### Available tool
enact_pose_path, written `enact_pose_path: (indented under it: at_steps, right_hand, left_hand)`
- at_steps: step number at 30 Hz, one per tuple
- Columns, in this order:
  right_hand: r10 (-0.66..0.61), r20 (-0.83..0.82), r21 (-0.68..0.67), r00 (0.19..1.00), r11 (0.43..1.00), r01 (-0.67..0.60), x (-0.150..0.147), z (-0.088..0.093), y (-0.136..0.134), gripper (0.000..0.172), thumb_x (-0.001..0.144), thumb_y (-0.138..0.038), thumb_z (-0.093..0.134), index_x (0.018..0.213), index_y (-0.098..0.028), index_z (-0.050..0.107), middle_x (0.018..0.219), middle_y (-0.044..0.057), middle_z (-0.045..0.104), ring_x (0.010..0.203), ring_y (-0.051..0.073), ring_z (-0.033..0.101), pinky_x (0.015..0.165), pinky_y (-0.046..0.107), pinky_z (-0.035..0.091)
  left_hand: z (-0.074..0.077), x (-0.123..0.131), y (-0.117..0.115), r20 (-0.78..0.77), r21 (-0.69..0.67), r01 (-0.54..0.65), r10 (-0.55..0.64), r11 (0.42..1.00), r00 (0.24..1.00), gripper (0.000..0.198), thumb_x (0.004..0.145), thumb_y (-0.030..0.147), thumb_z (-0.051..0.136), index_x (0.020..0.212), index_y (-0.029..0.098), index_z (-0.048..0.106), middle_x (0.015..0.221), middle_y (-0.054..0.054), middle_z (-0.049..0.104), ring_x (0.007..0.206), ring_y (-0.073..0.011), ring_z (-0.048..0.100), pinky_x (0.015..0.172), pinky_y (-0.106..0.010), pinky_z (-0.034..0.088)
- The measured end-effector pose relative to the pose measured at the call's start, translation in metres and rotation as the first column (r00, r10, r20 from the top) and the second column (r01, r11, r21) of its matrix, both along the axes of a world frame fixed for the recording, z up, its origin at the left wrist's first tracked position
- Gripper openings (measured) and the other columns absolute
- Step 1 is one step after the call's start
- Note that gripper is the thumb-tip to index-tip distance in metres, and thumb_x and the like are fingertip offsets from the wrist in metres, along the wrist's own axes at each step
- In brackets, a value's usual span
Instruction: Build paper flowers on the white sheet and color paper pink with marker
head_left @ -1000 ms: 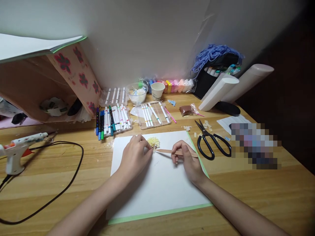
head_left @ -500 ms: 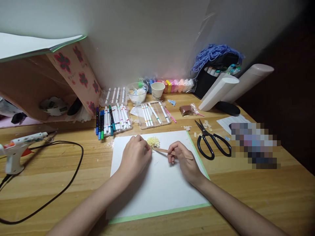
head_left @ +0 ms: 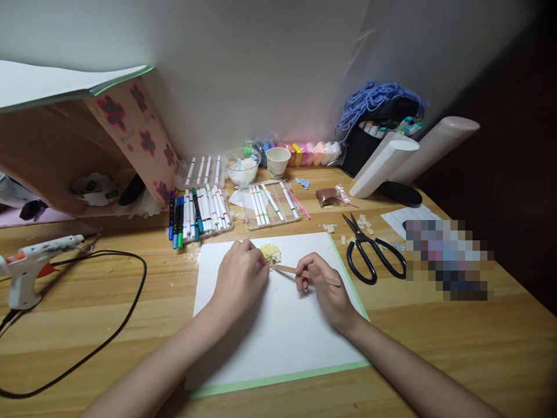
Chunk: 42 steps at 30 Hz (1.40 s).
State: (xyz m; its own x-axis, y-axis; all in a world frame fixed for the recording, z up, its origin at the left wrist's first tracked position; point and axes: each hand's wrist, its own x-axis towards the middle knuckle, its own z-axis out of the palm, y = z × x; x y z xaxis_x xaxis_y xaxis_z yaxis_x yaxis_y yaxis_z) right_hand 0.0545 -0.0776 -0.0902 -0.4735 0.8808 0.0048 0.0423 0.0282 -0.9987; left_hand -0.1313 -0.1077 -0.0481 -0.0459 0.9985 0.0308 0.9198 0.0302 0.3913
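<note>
A flat wooden craft stick (head_left: 285,269) is gripped in my right hand (head_left: 326,290), and its far tip points left at the base of a pale yellow, crumbly-looking clump (head_left: 270,252). My left hand (head_left: 241,273) is closed beside the clump, with its fingertips pinched together close to the stick's tip. Whatever those fingertips hold is too small or hidden to make out. Under both hands lies a white sheet (head_left: 278,342) with a green border, and the clump sits near its top edge. A few tiny specks dot the sheet below the stick.
Black-handled scissors (head_left: 369,249) lie right of the sheet, among paper scraps. Several markers (head_left: 204,212) fill cases behind it, near a paper cup (head_left: 278,162) and a bowl (head_left: 242,168). A glue gun (head_left: 37,264) with a looping cord (head_left: 141,290) occupies the left.
The view has shifted slightly. Both hands keep nearly the same places, with the stick's tip still close to my left fingertips and the yellow clump.
</note>
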Motion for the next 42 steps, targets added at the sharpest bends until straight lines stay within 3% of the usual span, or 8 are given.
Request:
enact_pose_path:
  at_steps: [16,23,30,36,42]
  right_hand:
    - [0.032,-0.013,-0.009,0.999,0.999,-0.032,-0.002,0.001,0.001,0.030,0.096,-0.046,0.038,0.086,-0.021,0.052,0.065,-0.002,0.056,0.061,0.012,0.051,0.060,0.025,0.039]
    - [0.039,-0.012,-0.011,0.999,0.999,-0.039,-0.003,0.000,0.002,0.028,0.096,-0.045,0.040,0.086,-0.021,0.052,0.067,-0.002,0.057,0.063,0.012,0.053,0.061,0.025,0.042]
    - [0.029,-0.010,-0.019,1.000,0.999,-0.029,-0.004,0.001,0.000,0.028,0.095,-0.045,0.041,0.087,-0.021,0.052,0.068,-0.002,0.058,0.064,0.012,0.055,0.062,0.025,0.045]
    - [0.046,0.032,0.026,0.998,0.999,-0.047,-0.005,0.000,0.000,0.028,0.096,-0.045,0.040,0.087,-0.021,0.052,0.069,-0.001,0.059,0.064,0.013,0.056,0.062,0.025,0.044]
    - [0.045,0.164,0.196,0.985,0.978,-0.077,-0.007,0.008,0.008,0.031,0.096,-0.043,0.038,0.081,-0.020,0.053,0.069,-0.001,0.057,0.064,0.012,0.055,0.063,0.025,0.042]
  left_hand:
    - [-0.001,-0.001,-0.002,0.072,-0.029,-0.046,0.048,0.999,0.996,0.009,0.081,0.016,0.056,0.074,0.017,0.062,0.085,-0.006,0.057,0.087,-0.0232,0.053,0.075,-0.035,0.043]
    - [0.001,-0.023,0.001,0.075,0.090,-0.082,0.076,0.993,0.994,0.016,0.089,0.025,0.049,0.077,0.018,0.057,0.086,-0.005,0.058,0.086,-0.0222,0.052,0.073,-0.034,0.040]
    - [-0.021,-0.062,0.009,0.194,0.124,-0.104,0.078,0.987,0.978,0.025,0.092,0.028,0.042,0.070,0.019,0.050,0.077,-0.003,0.055,0.079,-0.0200,0.051,0.070,-0.032,0.037]
    - [-0.033,-0.064,0.009,0.263,0.120,-0.100,0.065,0.988,0.962,0.027,0.093,0.028,0.040,0.069,0.020,0.046,0.074,-0.002,0.052,0.076,-0.0189,0.050,0.070,-0.032,0.036]
    - [-0.034,-0.065,0.008,0.247,0.125,-0.072,0.039,0.989,0.968,0.026,0.093,0.028,0.039,0.069,0.020,0.043,0.075,-0.002,0.051,0.076,-0.0193,0.048,0.069,-0.032,0.035]
